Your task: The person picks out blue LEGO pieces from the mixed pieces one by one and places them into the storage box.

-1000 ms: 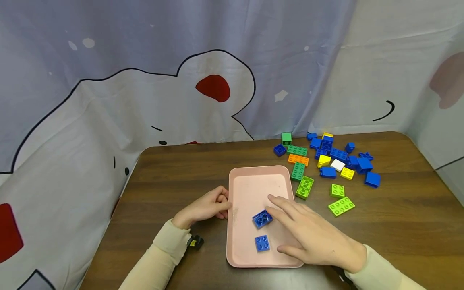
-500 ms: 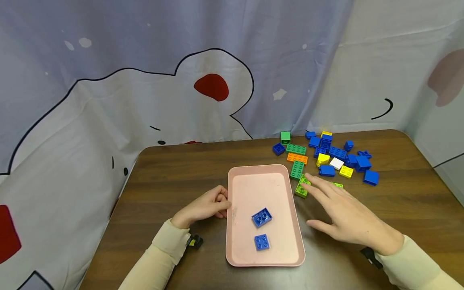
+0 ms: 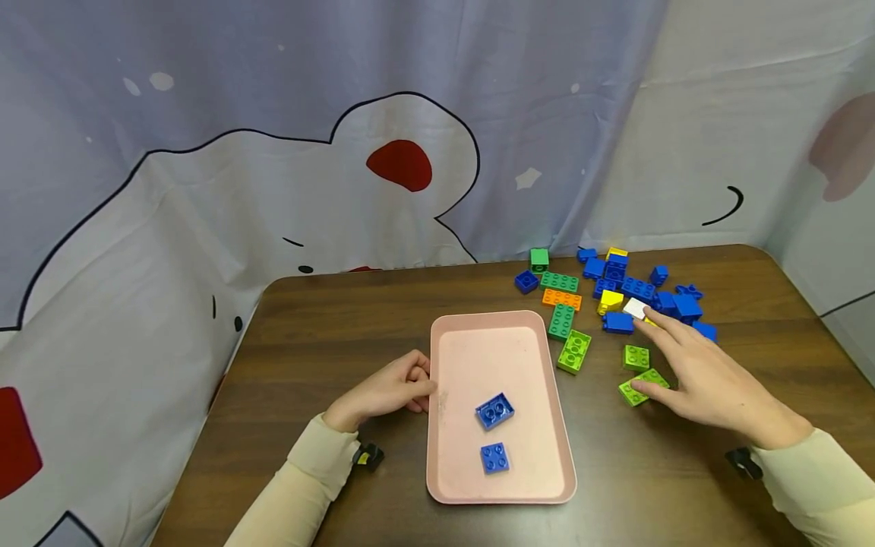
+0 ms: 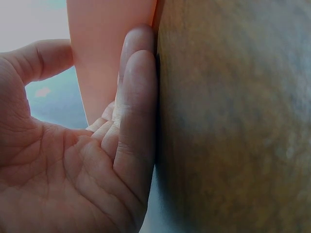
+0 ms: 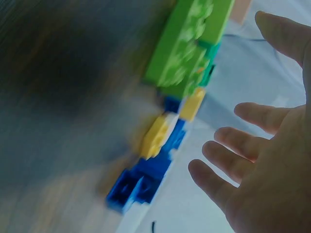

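Studded plastic bricks [image 3: 618, 323] under right hand [image 3: 711, 376].

R-wrist view motion-blurred; yellow brick [image 3: 648, 322] mostly hidden by right hand [image 3: 711, 372].

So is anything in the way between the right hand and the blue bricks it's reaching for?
Nothing visible. The right hand, fingers spread, is above the table beside the pile; its fingertips are already at the white brick and blue brick.

I see a brown wooden table [image 3: 328, 334] carrying a pink tray [image 3: 478, 357], a loose scatter of toy bricks [image 3: 618, 300] at its far right, and both my hands.
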### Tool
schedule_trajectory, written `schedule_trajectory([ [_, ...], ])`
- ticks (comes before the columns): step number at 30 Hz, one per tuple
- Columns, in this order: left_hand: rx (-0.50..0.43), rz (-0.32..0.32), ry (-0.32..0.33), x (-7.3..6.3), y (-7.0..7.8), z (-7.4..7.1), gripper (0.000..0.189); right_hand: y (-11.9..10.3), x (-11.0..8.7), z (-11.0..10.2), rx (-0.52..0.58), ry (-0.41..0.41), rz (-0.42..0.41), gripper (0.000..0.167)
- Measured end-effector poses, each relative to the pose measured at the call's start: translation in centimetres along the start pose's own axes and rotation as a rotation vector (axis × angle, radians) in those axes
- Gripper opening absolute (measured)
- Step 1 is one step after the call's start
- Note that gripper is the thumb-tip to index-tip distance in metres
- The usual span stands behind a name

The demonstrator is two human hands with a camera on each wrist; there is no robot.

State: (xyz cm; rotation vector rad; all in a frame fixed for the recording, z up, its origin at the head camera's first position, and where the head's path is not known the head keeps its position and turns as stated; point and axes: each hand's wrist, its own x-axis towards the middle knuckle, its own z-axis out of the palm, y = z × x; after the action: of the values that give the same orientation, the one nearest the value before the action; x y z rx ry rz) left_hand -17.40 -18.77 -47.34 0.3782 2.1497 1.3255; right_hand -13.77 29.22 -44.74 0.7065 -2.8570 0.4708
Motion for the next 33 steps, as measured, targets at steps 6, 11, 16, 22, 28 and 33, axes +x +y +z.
schedule_trajectory([
  [6, -0.005, -0.001, -0.001, 0.0, 0.0, 0.0, 0.029, 2.7, -0.5, 0.2, -0.027, -0.03, 0.074, 0.093],
  [11, -0.011, -0.002, -0.001, 0.1, -0.1, 0.0, 0.029, 4.4, -0.8, 0.1, -0.034, -0.072, 0.17, 0.091],
  [16, -0.008, -0.002, -0.001, 0.1, -0.2, 0.0, 0.029, 5.7, -1.1, 0.1, -0.048, -0.076, 0.215, 0.086],
  [22, -0.015, 0.002, -0.002, 0.1, -0.1, 0.0, 0.028, 6.4, -1.5, 0.1, -0.085, -0.09, 0.206, 0.077],
  [28, -0.03, 0.005, 0.001, 0.0, 0.0, 0.0, 0.028, 6.3, -1.9, 0.3, -0.131, -0.106, 0.198, 0.075],
  [33, -0.031, 0.007, 0.0, -0.1, 0.1, 0.0, 0.029, 5.9, -2.5, 0.4, -0.16, -0.092, 0.192, 0.074],
])
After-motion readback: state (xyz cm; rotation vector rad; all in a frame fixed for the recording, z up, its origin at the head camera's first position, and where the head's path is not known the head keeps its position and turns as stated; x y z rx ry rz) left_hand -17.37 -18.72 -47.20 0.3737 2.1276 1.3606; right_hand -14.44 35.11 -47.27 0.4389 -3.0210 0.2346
